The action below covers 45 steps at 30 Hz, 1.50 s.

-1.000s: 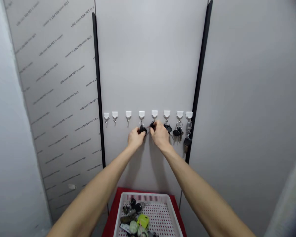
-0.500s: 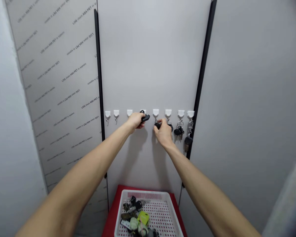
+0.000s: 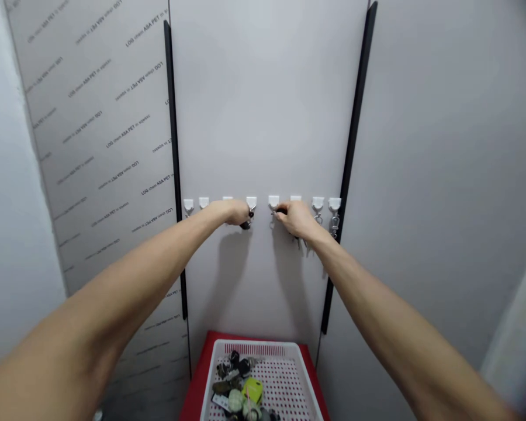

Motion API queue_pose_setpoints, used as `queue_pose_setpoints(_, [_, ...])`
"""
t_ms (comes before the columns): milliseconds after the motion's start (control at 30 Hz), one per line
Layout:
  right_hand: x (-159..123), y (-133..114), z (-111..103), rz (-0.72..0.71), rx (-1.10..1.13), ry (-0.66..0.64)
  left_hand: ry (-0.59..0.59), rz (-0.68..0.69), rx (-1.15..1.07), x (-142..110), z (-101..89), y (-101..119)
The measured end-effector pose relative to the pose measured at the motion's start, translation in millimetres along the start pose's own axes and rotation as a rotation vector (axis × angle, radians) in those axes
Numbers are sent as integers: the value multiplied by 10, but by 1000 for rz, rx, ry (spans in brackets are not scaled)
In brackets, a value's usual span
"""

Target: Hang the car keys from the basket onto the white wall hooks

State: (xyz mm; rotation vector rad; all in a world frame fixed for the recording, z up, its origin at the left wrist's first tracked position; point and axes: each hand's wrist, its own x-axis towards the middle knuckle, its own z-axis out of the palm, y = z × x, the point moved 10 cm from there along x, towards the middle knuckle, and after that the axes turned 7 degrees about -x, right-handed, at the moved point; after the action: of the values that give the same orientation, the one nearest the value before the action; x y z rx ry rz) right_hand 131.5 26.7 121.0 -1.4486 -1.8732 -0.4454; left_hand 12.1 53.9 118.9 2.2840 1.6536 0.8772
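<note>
A tall, smooth, pale-grey flat panel (image 3: 263, 117) fills the middle of the view, and to its left stands a grey panel printed with slanting rows of dark lettering (image 3: 114, 146). Two long, narrow black vertical strips (image 3: 174, 146) run along the sides of the central panel. Below, at the foot of the view, a flat red surface (image 3: 200, 368) carries a white perforated plastic basket (image 3: 256, 349). On the left side of that basket lies a jumbled heap of dark keys and trinkets (image 3: 233, 377), with a bright lime-green blocky object (image 3: 253, 390) and a pale-green rounded object (image 3: 235, 401) among it. Both bare hands are up at the panel, well above the basket and apart from each other. The left hand (image 3: 238, 211) is closed around a small black key fob (image 3: 245, 225), just beside the fourth hook from the left. The right hand (image 3: 298, 219) pinches a small dark key head (image 3: 282, 210) between thumb and fingers, just below and beside the fifth. These belong to a level row of eight small white plastic hooks (image 3: 273, 202), some partly covered by the hands. Thin metal keys (image 3: 301, 242) show beneath the right hand, and silvery metal links (image 3: 334, 225) hang at the row's right end.
</note>
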Motion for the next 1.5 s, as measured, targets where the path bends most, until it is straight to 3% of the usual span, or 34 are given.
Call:
queue_pose_setpoints(67, [-28,40,-133,31,51,101,-134,-46,-91,17,112,-54])
queue_pose_setpoints(100, [-44,75,-220,56,95,167,-146,-41,-180,29,109,-52])
queue_pose_setpoints(267, [-213,445,-564,242,218,452,13,126,-705,9,-64,47])
queue_pose_setpoints(367, [-316,628,-431,304,100,381,-23,159,-714,-112,179,88])
queue_pose_setpoints(533, [-439,716,-11,356,-111,158,-187,123,-701,-244,880,190])
queue_pose_setpoints(667, [-407,678,-4,320,-26,130,-195,50,-824,-179,1147,310])
queue_pose_setpoints(733, [-348,685,-140,316,48,178,-193,68,-878,-133,1125,446])
queue_pose_setpoints(833, [-209,662,-417,307,114,275,-172,141,-939,-85,916,677])
queue_pose_setpoints(967, [-63,526,-538,253,207,239,-153,198,-938,-133,660,783])
queue_pose_setpoints(1033, [-146,435,-410,194,237,159,-198,209,-870,-253,731,709])
queue_pose_setpoints(1100, [-398,373,-106,146,267,40,-271,197,-764,-450,992,527])
queue_pose_setpoints(1200, [-1055,379,654,168,307,-216,-388,178,-594,-853,1644,108])
queue_pose_setpoints(1300, [-1832,465,1443,299,309,-455,-501,121,-525,-1287,2384,-366])
queue_pose_setpoints(1367, [-2206,450,1748,305,281,-506,-541,90,-477,-1522,2746,-620])
queue_pose_setpoints(1433, [-2453,405,1924,277,236,-563,-566,76,-399,-1674,2935,-777])
queue_pose_setpoints(1500, [-2568,339,1985,220,206,-638,-594,75,-293,-1714,2932,-830])
